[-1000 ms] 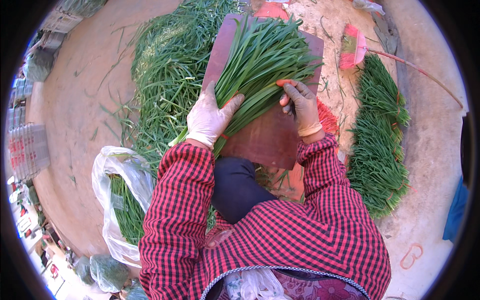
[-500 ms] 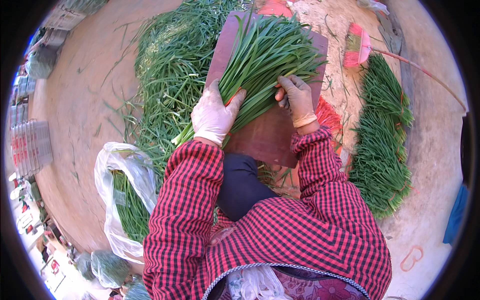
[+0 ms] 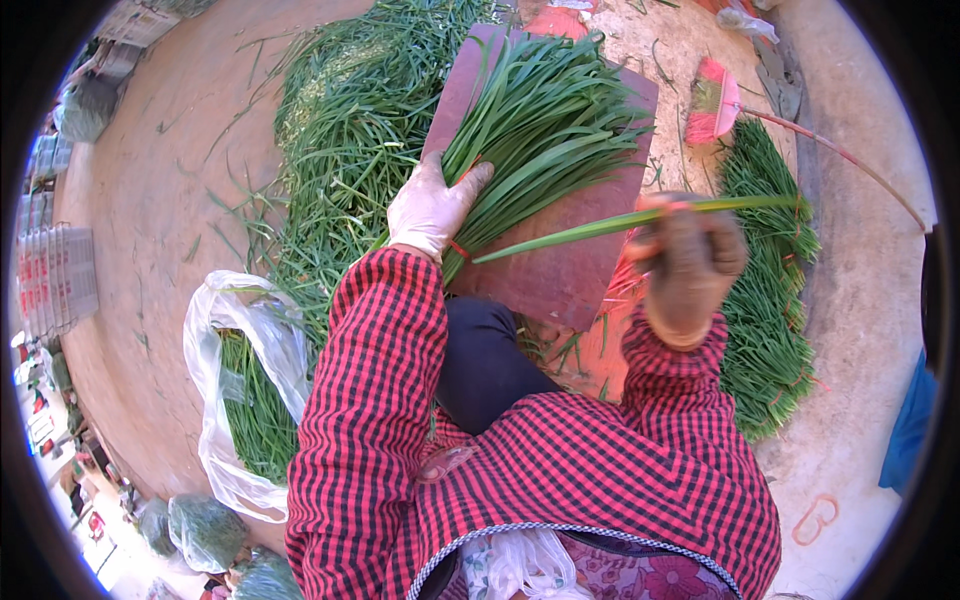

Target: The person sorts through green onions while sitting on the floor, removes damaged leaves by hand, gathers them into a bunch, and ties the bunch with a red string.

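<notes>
A big bunch of long green leaves (image 3: 545,115) with red bands lies on a dark reddish board (image 3: 560,275). My left hand (image 3: 432,208), in a pale soiled glove, grips the bunch near its lower part. To the right of the board, my right hand (image 3: 690,262), in a dirty glove and smeared by motion, holds a single long leaf (image 3: 585,225) stretched crosswise, its tip over the board. A dark-clad leg (image 3: 490,360) shows below the board.
Left of the board lies a heap of loose greens (image 3: 350,140), with a clear bag of greens (image 3: 250,400) below it. Banded bunches (image 3: 765,340) line the right, near a pink broom (image 3: 712,100). Stacked crates (image 3: 55,280) and wrapped bundles (image 3: 200,530) stand at left.
My right hand has left the bunch and moved right and down toward me, carrying a single leaf out of it. My left hand still holds the bunch, shifted only slightly.
</notes>
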